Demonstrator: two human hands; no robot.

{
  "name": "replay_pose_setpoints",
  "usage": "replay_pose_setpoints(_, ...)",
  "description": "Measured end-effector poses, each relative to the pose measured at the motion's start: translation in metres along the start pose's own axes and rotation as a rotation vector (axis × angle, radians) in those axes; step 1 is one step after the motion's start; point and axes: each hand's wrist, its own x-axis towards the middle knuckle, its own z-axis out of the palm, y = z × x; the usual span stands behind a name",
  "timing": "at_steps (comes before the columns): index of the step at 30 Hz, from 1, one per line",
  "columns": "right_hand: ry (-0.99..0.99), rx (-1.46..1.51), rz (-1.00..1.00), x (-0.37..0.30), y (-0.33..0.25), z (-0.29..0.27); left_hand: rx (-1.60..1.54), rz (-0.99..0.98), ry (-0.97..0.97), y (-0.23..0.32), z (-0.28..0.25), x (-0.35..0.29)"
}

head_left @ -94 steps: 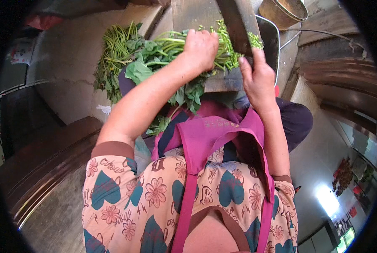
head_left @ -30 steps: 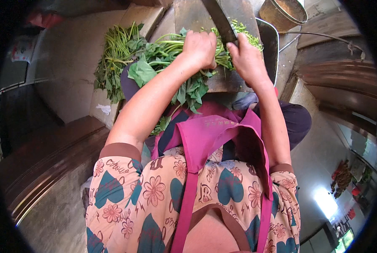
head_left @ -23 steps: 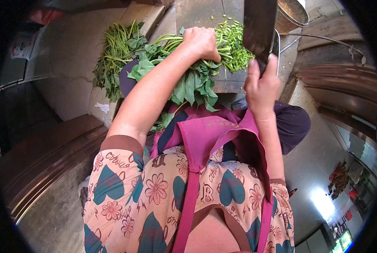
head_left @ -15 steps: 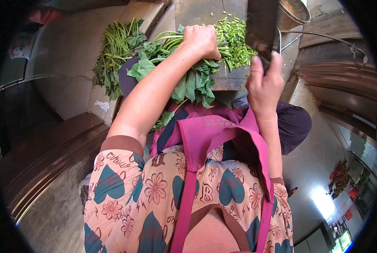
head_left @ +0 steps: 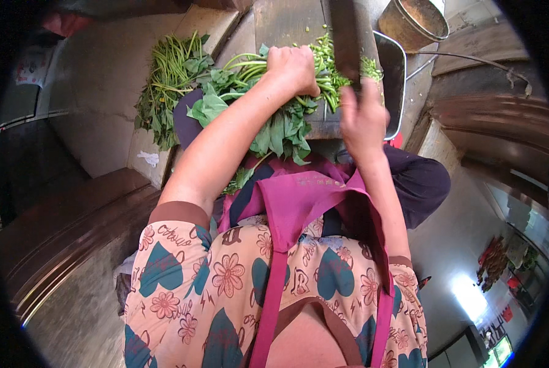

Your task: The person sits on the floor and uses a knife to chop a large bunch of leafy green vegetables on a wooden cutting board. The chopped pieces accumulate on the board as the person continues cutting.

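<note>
My left hand (head_left: 291, 70) is closed round a bunch of leafy green stems (head_left: 284, 130), pressing it on a wooden cutting board (head_left: 287, 23). The leaves hang over the board's near edge. In my right hand (head_left: 365, 122) is the handle of a cleaver (head_left: 346, 43) with a broad dark blade, slightly blurred. The blade stands over the chopped stem pieces (head_left: 328, 80), just right of my left hand. Some pieces lie beyond the blade near the board's right edge. Whether the edge touches the stems cannot be made out.
Another heap of long green stems (head_left: 170, 67) lies left of the board on a ledge. To the right are a metal basin (head_left: 398, 98), partly under the board, and a round bucket (head_left: 417, 27). A crumpled white scrap (head_left: 149, 158) sits on the left ledge.
My right hand and the cleaver have moved left and the blade now overlaps the chopped pieces, uncovering the basin and more of the bucket. My left hand has barely shifted.
</note>
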Motion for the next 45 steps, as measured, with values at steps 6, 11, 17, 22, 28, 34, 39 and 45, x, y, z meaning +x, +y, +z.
replay_pose_setpoints(6,0.0,0.083,0.071,0.017,-0.019,-0.024,0.016,-0.057,-0.11,0.007,-0.007,-0.003)
replay_pose_setpoints(11,-0.12,-0.038,0.031,0.002,0.006,0.01,0.039,-0.048,-0.076,0.008,-0.008,-0.003)
replay_pose_setpoints(17,-0.083,0.067,0.068,0.017,-0.016,-0.02,0.0,-0.042,-0.049,0.006,-0.002,-0.002)
replay_pose_setpoints(22,-0.183,-0.031,0.107,0.005,0.007,0.008,0.007,-0.047,-0.087,0.006,-0.006,-0.002)
replay_pose_setpoints(28,-0.135,0.087,0.163,0.012,-0.015,-0.026,-0.016,-0.034,-0.033,0.004,0.002,-0.003)
replay_pose_setpoints(34,-0.381,0.046,0.359,-0.005,0.012,0.002,-0.027,-0.024,0.036,0.0,0.001,-0.004)
replay_pose_setpoints(39,-0.31,0.096,0.414,-0.019,0.011,-0.017,-0.047,-0.02,0.075,0.001,0.004,-0.005)
replay_pose_setpoints(45,-0.428,0.266,0.678,-0.072,0.021,-0.102,-0.125,-0.053,0.024,-0.007,0.005,-0.003)
